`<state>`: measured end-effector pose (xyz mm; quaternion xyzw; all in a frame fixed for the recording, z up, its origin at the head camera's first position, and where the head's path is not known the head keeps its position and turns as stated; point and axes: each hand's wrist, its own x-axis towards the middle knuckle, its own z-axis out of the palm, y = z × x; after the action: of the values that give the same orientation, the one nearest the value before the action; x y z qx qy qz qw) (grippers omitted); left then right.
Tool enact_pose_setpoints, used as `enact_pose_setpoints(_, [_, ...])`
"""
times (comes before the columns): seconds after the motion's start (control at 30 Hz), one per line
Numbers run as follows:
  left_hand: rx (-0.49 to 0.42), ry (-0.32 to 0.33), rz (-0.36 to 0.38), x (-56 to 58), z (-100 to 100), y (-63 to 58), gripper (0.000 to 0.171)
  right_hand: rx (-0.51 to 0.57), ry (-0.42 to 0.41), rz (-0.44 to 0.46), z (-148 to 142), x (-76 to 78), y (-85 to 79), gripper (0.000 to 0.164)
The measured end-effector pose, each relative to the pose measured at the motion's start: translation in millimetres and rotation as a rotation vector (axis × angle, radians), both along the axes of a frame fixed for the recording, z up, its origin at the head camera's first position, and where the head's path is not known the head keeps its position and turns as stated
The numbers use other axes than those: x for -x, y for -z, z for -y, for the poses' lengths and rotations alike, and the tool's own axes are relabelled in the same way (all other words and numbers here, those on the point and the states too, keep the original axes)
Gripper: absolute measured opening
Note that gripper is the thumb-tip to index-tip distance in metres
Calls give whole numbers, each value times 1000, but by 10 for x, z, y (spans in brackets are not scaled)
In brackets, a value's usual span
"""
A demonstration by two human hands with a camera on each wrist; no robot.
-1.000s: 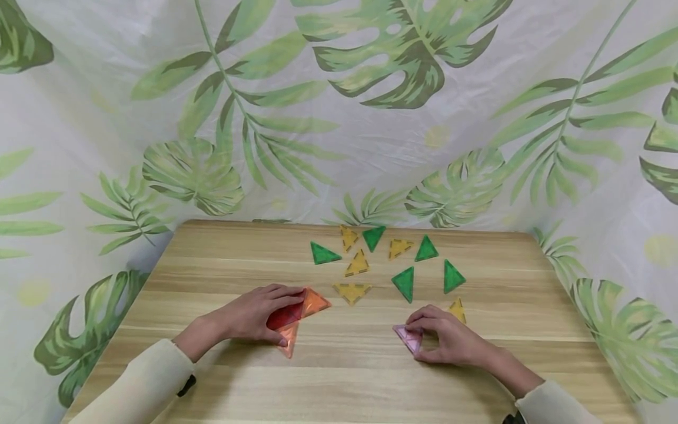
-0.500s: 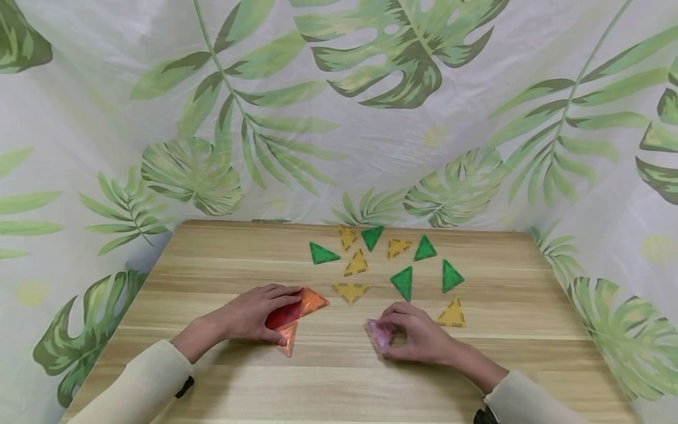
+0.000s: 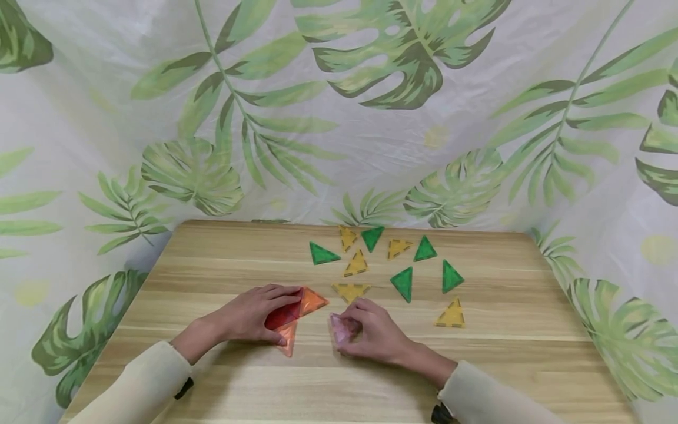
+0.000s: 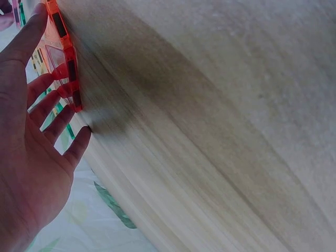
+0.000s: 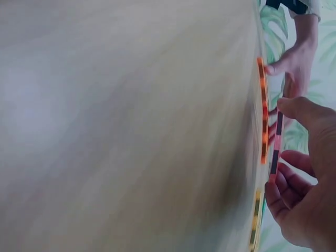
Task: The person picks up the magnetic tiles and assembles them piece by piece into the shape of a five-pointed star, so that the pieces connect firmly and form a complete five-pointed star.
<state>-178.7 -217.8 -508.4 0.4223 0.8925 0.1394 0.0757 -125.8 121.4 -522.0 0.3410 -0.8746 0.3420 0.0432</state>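
Note:
My left hand (image 3: 249,315) rests on a joined group of flat magnetic tiles on the table. Its fingertips touch the red tile section (image 3: 282,318), while the thumb lies on the lower orange triangle (image 3: 288,341). Another orange triangle (image 3: 313,301) joins the red at its right. In the left wrist view the fingers (image 4: 59,123) are spread and fairly straight along the red edge. My right hand (image 3: 377,334) pinches a pink triangular magnetic tile (image 3: 339,328) between thumb and fingers, tilted and just right of the orange triangles. The right wrist view shows it edge-on, apart from the orange and red group.
A yellow triangle (image 3: 352,290) lies just behind my right hand. Several more yellow triangles (image 3: 452,314) and green triangles (image 3: 404,284) lie loose toward the back and right of the wooden table (image 3: 212,253). A leaf-print cloth (image 3: 371,153) hangs behind the table.
My right hand has moved left across the table with the pink tile, which is tilted up more, uncovering the yellow triangle at the right. My left hand and its tiles have stayed put.

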Motion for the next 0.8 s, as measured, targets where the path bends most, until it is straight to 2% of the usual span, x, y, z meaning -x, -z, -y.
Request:
enact_pose_setpoints(0.33, [13,-14,18,6,-11,1,93,-13,37,54,373,0,77,46])
enact_pose_setpoints(0.53, [-12,-3,5,5,-4,6,92,-37,57,39,534,-11,90,45])
enact_pose_setpoints(0.8, [10,-18,26,-3,-9,2,92,-92,84,20,701,-55,77,43])
